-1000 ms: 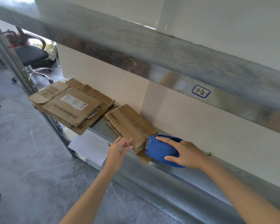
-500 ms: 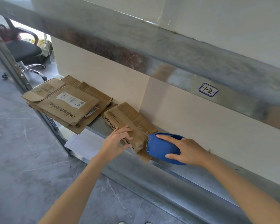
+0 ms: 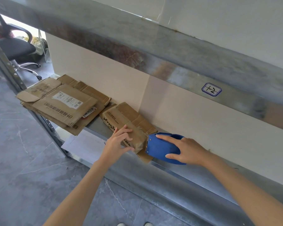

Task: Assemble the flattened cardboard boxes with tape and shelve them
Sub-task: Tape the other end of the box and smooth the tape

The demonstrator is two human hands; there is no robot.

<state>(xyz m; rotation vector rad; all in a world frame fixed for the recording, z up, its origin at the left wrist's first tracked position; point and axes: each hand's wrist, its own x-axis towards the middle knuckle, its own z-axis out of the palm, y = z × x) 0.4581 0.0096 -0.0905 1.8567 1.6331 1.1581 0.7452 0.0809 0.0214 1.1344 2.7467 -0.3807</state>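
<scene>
My left hand tight around the cardboard box, my right hand around the tape dispenser at its 3 o'clock

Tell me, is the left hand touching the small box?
Touching. In the head view the left hand lays its fingers on top of the box, thumb against its near side.
</scene>
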